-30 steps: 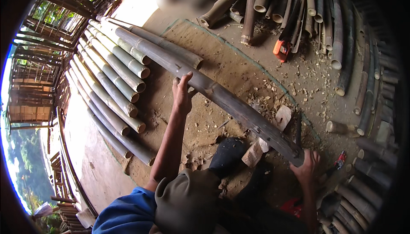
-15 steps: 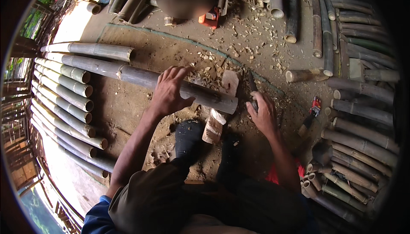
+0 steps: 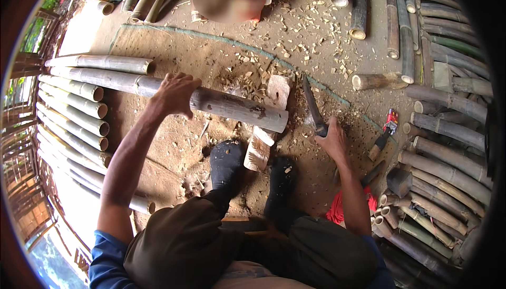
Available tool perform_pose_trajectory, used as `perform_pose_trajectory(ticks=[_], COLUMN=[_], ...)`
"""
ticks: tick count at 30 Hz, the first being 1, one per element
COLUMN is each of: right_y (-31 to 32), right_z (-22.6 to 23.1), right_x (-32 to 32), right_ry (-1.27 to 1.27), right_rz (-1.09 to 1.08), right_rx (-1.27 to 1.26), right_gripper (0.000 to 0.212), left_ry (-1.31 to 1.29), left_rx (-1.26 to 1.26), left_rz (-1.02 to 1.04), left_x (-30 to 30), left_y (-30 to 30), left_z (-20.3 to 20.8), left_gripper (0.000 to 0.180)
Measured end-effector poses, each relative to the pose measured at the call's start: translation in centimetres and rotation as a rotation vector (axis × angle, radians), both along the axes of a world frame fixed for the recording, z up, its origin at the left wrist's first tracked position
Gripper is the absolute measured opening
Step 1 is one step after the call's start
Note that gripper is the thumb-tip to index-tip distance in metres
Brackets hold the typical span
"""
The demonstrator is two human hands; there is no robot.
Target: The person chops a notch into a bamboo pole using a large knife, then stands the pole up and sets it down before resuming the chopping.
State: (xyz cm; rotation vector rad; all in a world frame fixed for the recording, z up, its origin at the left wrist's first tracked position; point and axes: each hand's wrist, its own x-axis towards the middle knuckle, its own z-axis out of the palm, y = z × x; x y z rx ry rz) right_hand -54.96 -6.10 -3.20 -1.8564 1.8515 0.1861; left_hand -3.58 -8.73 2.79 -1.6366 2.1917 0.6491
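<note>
A long grey bamboo pole [image 3: 237, 112] slants across the middle, its right end resting over a notched wooden block [image 3: 258, 152]. My left hand [image 3: 176, 95] grips the pole from above, with the thumb on the near side and the fingers over the far side. To the right of the pole's cut end, my right hand [image 3: 332, 137] is closed round the handle of a machete [image 3: 312, 102]. Its dark, slightly curved blade points up and away, apart from the pole. Dark scraped patches mark the pole's surface near the block.
Several cut bamboo poles [image 3: 76, 111] lie side by side at left, and more bamboo [image 3: 448, 131] is stacked at right. Wood chips [image 3: 316, 31] litter the ground. A dark-handled tool [image 3: 380, 142] and red cloth [image 3: 337, 209] lie right of my feet. Another person is at the far side.
My left hand has moved left along the pole. The pole has turned, showing a paler, patched side. My right hand has drawn slightly nearer me, and more of the machete's blade shows.
</note>
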Motion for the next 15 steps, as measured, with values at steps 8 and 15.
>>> perform_pose_trajectory(ticks=[8, 15], right_y=[2.0, 3.3], right_z=[3.4, 4.2], right_x=[2.7, 4.3], right_ry=[-0.290, -0.365], right_rz=[-0.117, 0.033], right_rx=[-0.121, -0.055], right_gripper=[0.040, 0.051], left_ry=[0.159, 0.164], left_rx=[-0.033, -0.052], left_rz=[0.090, -0.003], left_x=[1.2, 0.7], left_y=[-0.4, -0.9], left_z=[-2.7, -2.4], left_gripper=[0.049, 0.057])
